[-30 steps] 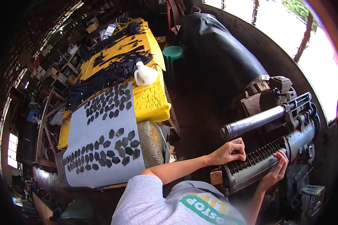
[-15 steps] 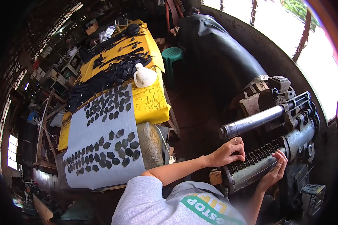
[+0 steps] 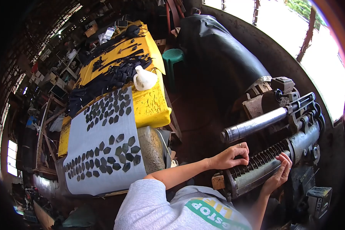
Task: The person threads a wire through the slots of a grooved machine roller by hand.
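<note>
My left hand (image 3: 230, 156) is bent with fingertips pinched together above the near end of a row of dark rings (image 3: 266, 156) on a long machine bed. What lies between those fingertips is too small to tell. My right hand (image 3: 278, 175) is at the far side of the bed's smooth grey roller (image 3: 258, 174), its fingers curled close together by the rings. Whether it grips anything I cannot make out. A shiny metal roller (image 3: 255, 125) lies behind the rings, joined to the machine's grey housing (image 3: 304, 140).
A grey sheet (image 3: 103, 140) with several dark pentagon pieces (image 3: 125, 147) covers the end of a yellow-covered table (image 3: 147, 103). On it are a white jug (image 3: 145, 78) and black straps (image 3: 111, 74). A green stool (image 3: 173, 56) and a large black-covered roll (image 3: 226, 46) stand beyond.
The view has shifted slightly, so the table and machine appear a little further left. Both hands keep nearly the same pose at the rings.
</note>
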Demonstrator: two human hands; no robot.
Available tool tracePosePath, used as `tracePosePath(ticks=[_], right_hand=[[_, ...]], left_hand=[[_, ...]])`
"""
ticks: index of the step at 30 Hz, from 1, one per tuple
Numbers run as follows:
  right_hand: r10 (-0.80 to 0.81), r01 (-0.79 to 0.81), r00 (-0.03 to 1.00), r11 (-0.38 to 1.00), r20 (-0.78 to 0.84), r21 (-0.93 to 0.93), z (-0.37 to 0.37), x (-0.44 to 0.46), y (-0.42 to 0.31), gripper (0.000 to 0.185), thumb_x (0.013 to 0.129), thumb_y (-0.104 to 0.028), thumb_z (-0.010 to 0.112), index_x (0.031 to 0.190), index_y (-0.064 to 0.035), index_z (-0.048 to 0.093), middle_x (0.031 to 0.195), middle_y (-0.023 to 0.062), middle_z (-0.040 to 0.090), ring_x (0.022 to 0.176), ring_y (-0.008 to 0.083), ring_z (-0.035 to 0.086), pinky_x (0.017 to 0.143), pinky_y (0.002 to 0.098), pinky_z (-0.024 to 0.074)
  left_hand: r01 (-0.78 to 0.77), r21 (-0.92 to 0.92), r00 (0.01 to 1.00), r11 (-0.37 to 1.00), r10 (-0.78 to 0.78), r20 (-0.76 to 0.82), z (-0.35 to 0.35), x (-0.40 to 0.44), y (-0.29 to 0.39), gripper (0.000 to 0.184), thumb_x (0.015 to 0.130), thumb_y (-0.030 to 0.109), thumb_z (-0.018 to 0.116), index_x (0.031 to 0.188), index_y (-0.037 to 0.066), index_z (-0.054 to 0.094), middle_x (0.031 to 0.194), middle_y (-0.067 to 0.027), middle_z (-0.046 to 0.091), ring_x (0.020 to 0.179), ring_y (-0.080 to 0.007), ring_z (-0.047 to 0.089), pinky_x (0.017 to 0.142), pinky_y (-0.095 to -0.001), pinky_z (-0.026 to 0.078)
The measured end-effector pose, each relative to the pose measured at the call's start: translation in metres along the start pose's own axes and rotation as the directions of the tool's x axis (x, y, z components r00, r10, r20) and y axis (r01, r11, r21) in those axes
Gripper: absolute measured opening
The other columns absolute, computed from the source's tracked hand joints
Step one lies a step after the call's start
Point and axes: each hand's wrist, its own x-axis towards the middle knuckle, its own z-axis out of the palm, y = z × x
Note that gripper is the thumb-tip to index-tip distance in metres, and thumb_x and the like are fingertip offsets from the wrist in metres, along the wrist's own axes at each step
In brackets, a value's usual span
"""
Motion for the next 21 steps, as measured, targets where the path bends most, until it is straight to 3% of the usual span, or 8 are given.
tracePosePath(ticks=[7,12,18,21], right_hand=[[-0.014,0.014,1.0,0.999,0.012,-0.049,0.0,0.001,-0.002,0.026,0.106,-0.014,0.043,0.107,0.0046,0.062,0.11,0.0075,0.061,0.095,0.0142,0.059,0.089,0.0287,0.0455],[0.004,-0.004,1.0,1.0,0.009,-0.024,-0.001,0.0,0.0,0.026,0.106,-0.014,0.043,0.108,0.0044,0.062,0.111,0.0072,0.061,0.096,0.0138,0.059,0.09,0.0287,0.0452],[0.014,-0.014,1.0,1.0,0.006,-0.01,-0.001,0.0,0.0,0.026,0.106,-0.014,0.043,0.108,0.0041,0.063,0.112,0.0073,0.06,0.096,0.0136,0.058,0.091,0.0286,0.0446],[0.011,-0.01,1.0,0.999,0.019,-0.044,-0.002,0.001,0.001,0.027,0.106,-0.014,0.043,0.108,0.0039,0.063,0.112,0.0073,0.06,0.096,0.0136,0.058,0.091,0.0287,0.0444]], left_hand=[[0.06,-0.109,0.988,0.992,-0.043,0.148,-0.014,0.011,-0.004,0.015,0.09,0.014,0.071,0.084,0.004,0.061,0.093,-0.0027,0.059,0.092,-0.0142,0.057,0.089,-0.031,0.046],[0.164,-0.156,0.986,0.974,-0.161,0.033,-0.003,0.0,-0.005,0.011,0.091,0.011,0.07,0.087,0.004,0.063,0.092,-0.0036,0.063,0.091,-0.0129,0.059,0.089,-0.0306,0.047],[0.031,0.003,0.999,1.0,-0.031,-0.041,-0.002,-0.003,0.006,0.01,0.091,0.01,0.069,0.088,0.004,0.063,0.092,-0.0031,0.064,0.093,-0.0131,0.06,0.091,-0.032,0.047],[0.151,-0.155,0.987,0.976,-0.156,-0.024,0.0,-0.005,0.006,0.008,0.093,0.008,0.068,0.089,0.003,0.063,0.093,-0.0029,0.065,0.094,-0.0118,0.061,0.091,-0.0302,0.048]])
